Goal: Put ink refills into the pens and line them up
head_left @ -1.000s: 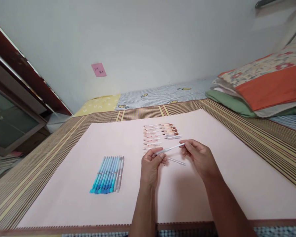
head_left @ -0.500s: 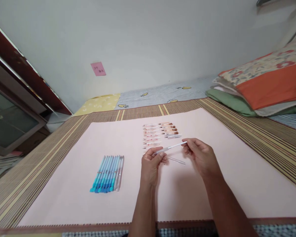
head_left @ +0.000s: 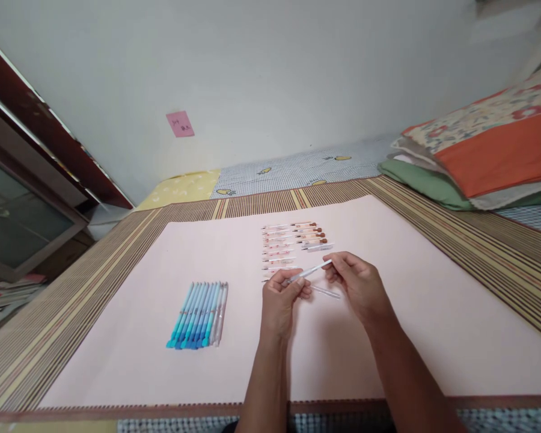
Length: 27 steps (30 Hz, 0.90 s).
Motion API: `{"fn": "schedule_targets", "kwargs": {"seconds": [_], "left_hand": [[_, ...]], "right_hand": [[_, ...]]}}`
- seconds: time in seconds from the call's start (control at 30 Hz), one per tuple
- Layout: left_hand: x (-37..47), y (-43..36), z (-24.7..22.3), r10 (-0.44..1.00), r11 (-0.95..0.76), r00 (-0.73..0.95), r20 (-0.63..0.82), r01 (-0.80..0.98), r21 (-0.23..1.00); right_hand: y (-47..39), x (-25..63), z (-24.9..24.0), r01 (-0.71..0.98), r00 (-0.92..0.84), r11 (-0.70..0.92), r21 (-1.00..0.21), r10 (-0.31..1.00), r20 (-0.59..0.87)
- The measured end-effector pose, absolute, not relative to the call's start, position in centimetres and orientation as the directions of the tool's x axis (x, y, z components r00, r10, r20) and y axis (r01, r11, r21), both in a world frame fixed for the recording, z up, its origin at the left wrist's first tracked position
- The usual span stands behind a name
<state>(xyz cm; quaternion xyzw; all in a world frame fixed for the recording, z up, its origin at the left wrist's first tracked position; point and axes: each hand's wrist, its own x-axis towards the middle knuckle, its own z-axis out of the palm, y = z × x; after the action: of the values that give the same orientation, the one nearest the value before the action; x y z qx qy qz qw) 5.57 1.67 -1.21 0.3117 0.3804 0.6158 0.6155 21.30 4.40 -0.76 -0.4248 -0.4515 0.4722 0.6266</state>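
My left hand [head_left: 279,307] is closed around a translucent pen front section [head_left: 307,273]. A white pen refill [head_left: 323,264] sticks out of that section toward the upper right. My right hand [head_left: 358,285] pinches the refill's far end between thumb and fingers. Just below, a clear pen barrel [head_left: 328,293] lies on the pale pink sheet [head_left: 130,367]; its left end is hidden by my left hand. Beyond my hands lie a column of disassembled pen parts with pink prints [head_left: 277,245] and several brown-topped pen pieces [head_left: 309,231].
To the left, blue pens [head_left: 196,316] lie side by side, with clear barrels [head_left: 219,316] at their right edge. A striped mat [head_left: 94,288] spreads under the sheet. Folded bedding [head_left: 491,156] is stacked at the right, and a pink note [head_left: 180,124] is on the wall.
My right hand has moved left, closer to my left hand. Less of the white refill shows between them, as it has slid further into the front section.
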Motion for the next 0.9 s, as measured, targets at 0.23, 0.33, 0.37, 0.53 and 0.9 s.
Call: {"fn": "schedule_targets", "kwargs": {"seconds": [0.23,0.33,0.37,0.53,0.9], "left_hand": [[5.0,1.4,-0.8,0.98,0.133,0.181,-0.078,-0.316,0.939],[4.5,1.2,-0.7,0.953,0.159,0.292,-0.076,-0.271,0.949],[4.3,1.1,-0.7,0.939,0.171,0.337,-0.072,-0.274,0.947],[4.3,0.8,-0.8,0.83,0.282,0.555,-0.062,-0.321,0.904],[5.2,0.6,-1.3,0.824,0.342,0.565,-0.024,-0.464,0.817]], "right_hand": [[4.2,22.0,-0.3,0.005,0.081,0.224,-0.975,0.971,0.223],[4.1,21.9,-0.2,0.006,0.05,0.215,-0.977,0.975,0.215],[4.2,21.9,-0.2,0.005,0.054,0.211,-0.977,0.976,0.211],[4.4,21.7,-0.5,-0.011,0.039,0.191,-0.982,0.981,0.19],[3.5,19.6,0.0,-0.188,-0.059,0.047,-0.981,0.997,0.059]]}}
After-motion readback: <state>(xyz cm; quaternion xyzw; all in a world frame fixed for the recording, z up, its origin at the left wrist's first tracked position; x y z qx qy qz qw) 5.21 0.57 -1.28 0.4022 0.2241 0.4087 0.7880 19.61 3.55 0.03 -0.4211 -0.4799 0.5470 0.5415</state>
